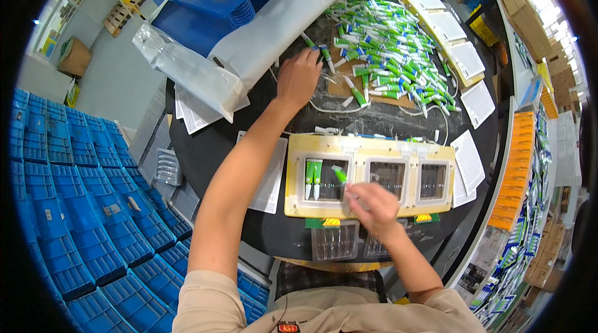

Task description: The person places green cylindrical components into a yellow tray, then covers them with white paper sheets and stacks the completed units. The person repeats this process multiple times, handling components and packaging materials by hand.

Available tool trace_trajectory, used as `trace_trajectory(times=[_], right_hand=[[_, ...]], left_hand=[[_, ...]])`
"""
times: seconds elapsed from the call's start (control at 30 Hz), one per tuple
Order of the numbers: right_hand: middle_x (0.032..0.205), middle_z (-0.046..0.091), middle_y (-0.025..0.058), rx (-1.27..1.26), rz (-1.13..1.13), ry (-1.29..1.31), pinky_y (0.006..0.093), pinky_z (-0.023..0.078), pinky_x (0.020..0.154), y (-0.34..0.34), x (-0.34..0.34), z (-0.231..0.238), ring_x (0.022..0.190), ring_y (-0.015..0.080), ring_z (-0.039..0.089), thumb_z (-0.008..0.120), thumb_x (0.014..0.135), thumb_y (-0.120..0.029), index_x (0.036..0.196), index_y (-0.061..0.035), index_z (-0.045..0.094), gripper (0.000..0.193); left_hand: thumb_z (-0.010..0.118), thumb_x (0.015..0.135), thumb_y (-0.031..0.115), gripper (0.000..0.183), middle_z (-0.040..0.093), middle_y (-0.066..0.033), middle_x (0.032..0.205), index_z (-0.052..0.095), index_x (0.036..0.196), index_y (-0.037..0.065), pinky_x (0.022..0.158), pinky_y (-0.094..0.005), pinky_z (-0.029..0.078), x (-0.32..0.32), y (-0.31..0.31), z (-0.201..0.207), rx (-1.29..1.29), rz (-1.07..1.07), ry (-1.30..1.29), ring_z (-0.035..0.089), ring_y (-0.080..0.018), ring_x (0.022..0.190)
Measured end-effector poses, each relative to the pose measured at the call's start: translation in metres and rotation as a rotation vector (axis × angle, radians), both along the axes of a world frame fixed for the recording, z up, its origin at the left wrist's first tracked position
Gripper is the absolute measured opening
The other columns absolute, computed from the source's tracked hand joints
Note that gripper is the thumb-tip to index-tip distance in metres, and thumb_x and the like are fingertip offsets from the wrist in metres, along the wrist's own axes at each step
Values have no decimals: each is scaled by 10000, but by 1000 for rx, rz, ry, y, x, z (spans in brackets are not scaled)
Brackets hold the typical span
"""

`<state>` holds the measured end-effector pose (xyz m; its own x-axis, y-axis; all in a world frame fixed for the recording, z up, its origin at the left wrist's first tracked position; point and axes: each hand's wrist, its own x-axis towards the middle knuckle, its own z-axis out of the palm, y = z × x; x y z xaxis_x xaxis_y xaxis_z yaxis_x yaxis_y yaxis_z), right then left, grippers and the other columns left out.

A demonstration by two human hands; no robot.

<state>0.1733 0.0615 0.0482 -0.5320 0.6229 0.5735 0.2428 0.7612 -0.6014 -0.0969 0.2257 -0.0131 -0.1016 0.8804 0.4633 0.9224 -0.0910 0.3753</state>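
My right hand is closed in a pinch on the white end of a small green-and-white tube, over the left window of a cream-coloured frame. In that same window two green tubes lie side by side, white ends toward me. The frame's middle window and right window show clear moulded plastic. Farther off to the left, my left hand reaches over the dark table with bent fingers slightly apart. A loose tube lies beside its fingertips.
A heap of green-and-white tubes covers the far table. White printed cards lie along its right edge. Clear blister trays stick out below the frame. A plastic-wrapped roll lies at left, near blue crates. Orange bins stand right.
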Motion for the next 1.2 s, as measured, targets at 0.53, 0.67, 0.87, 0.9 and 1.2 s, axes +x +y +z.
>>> trace_trajectory(times=[0.53, 0.67, 0.87, 0.9, 1.2], right_hand=[[922, 672, 121, 13, -137, -209, 402, 519, 671, -2, -28, -4, 744, 289, 626, 818, 793, -160, 1021, -15, 715, 289], [901, 652, 197, -25, -395, -186, 460, 533, 700, 123, -55, -9, 785, 373, 653, 791, 829, -169, 876, 10, 667, 223], [928, 647, 197, -122, -384, -542, 482, 549, 761, 161, -57, -18, 861, 406, 666, 757, 837, -145, 926, 27, 678, 209], [953, 654, 183, -75, -302, -348, 464, 549, 776, 138, -42, -11, 876, 391, 656, 736, 844, -102, 970, 13, 686, 178], [1181, 620, 183, 87, 164, -479, 370, 580, 852, 1, 6, 7, 1023, 307, 655, 656, 753, 19, 1198, 69, 645, 448]], left_hand=[[632, 972, 320, 329, 633, -104, 1180, 661, 1180, 66, 930, -446, 481, 4, 39, -1, -54, -1, 75, 614, -306, 1099], [670, 953, 392, 405, 625, -119, 1172, 654, 1163, 47, 877, -454, 509, 8, 44, 7, -40, 32, 43, 607, -332, 1110], [792, 804, 520, 552, 658, -180, 1076, 676, 1010, 20, 815, -482, 524, 15, 53, 14, -410, 142, -155, 651, -377, 1016], [828, 744, 544, 575, 674, -192, 1069, 703, 959, 26, 825, -481, 527, 13, 56, 14, -449, 167, -214, 669, -376, 1001], [712, 905, 212, 237, 695, -135, 1033, 725, 1088, 63, 811, -424, 534, 13, 5, 17, -175, 71, -166, 685, -317, 969]])
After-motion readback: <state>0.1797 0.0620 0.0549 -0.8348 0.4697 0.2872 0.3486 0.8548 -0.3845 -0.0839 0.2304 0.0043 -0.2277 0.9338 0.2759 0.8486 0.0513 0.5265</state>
